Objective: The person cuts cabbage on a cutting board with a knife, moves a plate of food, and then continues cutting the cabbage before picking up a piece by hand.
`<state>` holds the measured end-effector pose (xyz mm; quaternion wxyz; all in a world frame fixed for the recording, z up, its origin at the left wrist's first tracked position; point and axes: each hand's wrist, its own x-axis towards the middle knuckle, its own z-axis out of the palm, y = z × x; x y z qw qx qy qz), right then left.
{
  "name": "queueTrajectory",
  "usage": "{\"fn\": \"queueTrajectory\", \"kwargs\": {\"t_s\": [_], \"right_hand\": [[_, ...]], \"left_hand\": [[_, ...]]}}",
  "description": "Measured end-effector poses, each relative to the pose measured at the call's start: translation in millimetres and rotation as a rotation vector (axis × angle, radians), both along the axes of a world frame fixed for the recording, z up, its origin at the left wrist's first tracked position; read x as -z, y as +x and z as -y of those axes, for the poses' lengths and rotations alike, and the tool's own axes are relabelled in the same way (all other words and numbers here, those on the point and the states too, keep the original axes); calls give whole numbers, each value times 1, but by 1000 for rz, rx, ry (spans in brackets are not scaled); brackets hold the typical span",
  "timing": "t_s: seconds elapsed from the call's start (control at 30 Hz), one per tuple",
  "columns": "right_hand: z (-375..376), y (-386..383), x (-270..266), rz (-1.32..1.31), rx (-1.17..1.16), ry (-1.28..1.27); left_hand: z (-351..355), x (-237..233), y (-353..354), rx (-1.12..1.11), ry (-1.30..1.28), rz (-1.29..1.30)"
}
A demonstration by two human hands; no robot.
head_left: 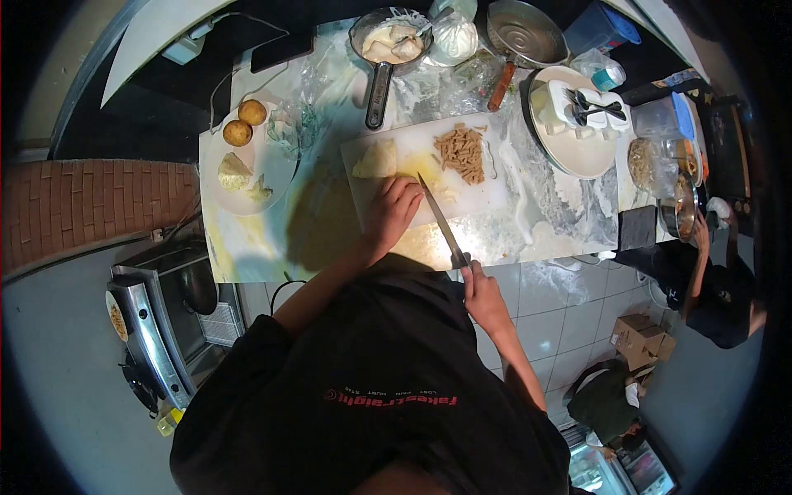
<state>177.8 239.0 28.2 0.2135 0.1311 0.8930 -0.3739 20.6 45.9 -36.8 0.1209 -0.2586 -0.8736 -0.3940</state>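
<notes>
My right hand (485,299) grips the dark handle of a long kitchen knife (441,216), whose blade reaches over the white cutting board (495,194). My left hand (393,213) rests on the board beside the blade, with its fingers curled and pressed together over pale yellow food. What lies under the fingertips is mostly hidden. A pale yellow leafy piece (378,157), like cabbage, lies just beyond that hand. Thin yellow shreds (419,162) are spread near the knife tip. On the board's right half is a pile of brown strips (460,153).
At left, a plate (216,200) bears two round brown items and cabbage-like pieces. A pan (378,99) of creamy food and a metal pan (528,37) stand at the back. Right are a plate (584,165) with black utensils and plastic containers (660,120). Other people work at right.
</notes>
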Motion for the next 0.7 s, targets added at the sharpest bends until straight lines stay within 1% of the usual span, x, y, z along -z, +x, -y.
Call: {"fn": "queueTrajectory", "kwargs": {"t_s": [0.03,0.1,0.2,0.3,0.33,0.43,0.53,0.63,0.7], "right_hand": [[0,2,-1,-3,-1,0],[1,6,-5,-23,-29,88],[5,1,-15,4,2,70],[8,-10,5,-40,-8,40],[9,-15,10,-106,0,-9],[11,-20,6,-74,7,39],[8,-10,2,-59,-10,113],[6,-5,-4,-93,14,73],[8,-5,-5,-94,14,77]], "left_hand": [[0,-1,0,-1,0,-3],[1,-4,0,5,-20,-10],[1,2,-1,25,-6,-47],[3,8,-2,39,19,-52],[4,8,-1,38,20,-54],[7,6,-1,35,-8,-57],[7,5,1,4,-4,-47],[8,-5,3,-67,15,12],[10,-8,4,-89,-65,-43]]}}
